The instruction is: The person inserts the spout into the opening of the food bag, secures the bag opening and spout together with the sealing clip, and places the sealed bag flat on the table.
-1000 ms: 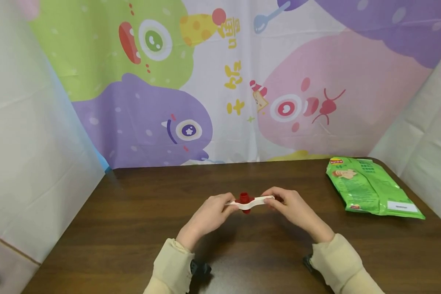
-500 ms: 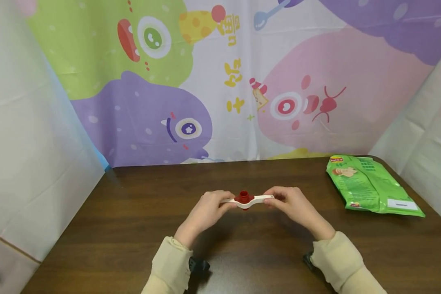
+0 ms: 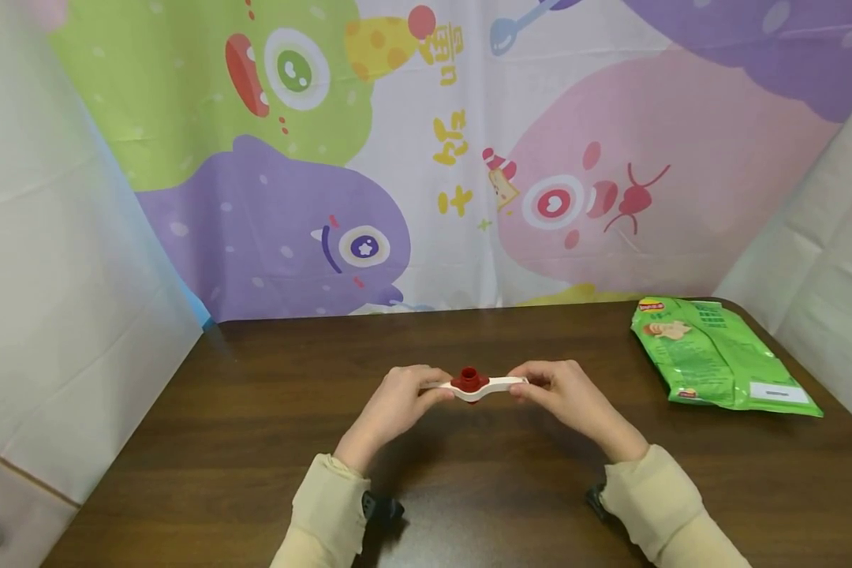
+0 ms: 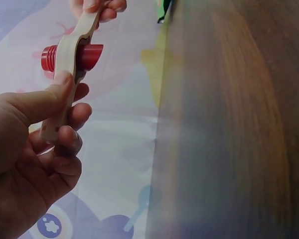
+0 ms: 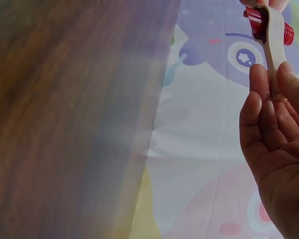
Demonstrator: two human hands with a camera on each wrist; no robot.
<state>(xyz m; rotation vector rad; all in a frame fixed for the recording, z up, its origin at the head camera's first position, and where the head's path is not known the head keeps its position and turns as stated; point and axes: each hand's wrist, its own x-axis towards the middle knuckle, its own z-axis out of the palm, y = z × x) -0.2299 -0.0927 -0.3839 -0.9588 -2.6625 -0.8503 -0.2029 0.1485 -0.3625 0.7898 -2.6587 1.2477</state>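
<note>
Both hands hold a white bag clip with a red spout through its middle, raised over the table. My left hand pinches the left end between thumb and fingers. The right end is pinched by my right hand. In the left wrist view the spout shows a threaded neck on one side of the clip and a slanted tube on the other. The right wrist view shows the clip running up from the thumb, its far end cut off by the frame.
A green chip bag lies on the dark wooden table at the back right. Behind the table hangs a cloth with cartoon monsters. White cloth walls stand at both sides.
The clip has tilted so that the spout's round opening shows more and its lower part less. My left hand has shifted slightly left, and the clip is a little more level.
</note>
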